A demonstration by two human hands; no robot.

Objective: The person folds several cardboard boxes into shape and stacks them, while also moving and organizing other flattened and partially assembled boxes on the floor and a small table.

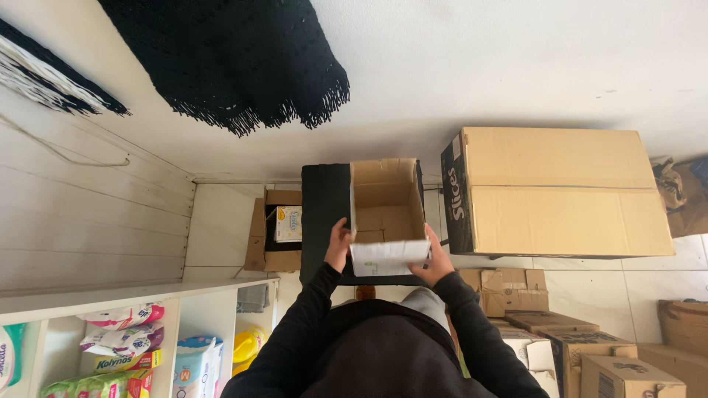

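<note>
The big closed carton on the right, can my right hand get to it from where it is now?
Probably yes: the right hand is on the small open box, the big carton sits just beside it, and nothing lies between.

Brown open carton (385, 195) (white front flap) beside a black fringed blanket (236, 59).

Large closed carton (560, 191) crowds the right side.

- 2 hands: left hand (339, 245), right hand (438, 263)
- 1 open empty carton (385, 199) between them
- 1 big closed carton (564, 191) right
- 1 small open box (279, 230) left
- 5 cartons stacked near right (575, 339)
- 1 black fringed cloth (236, 59) far
</note>
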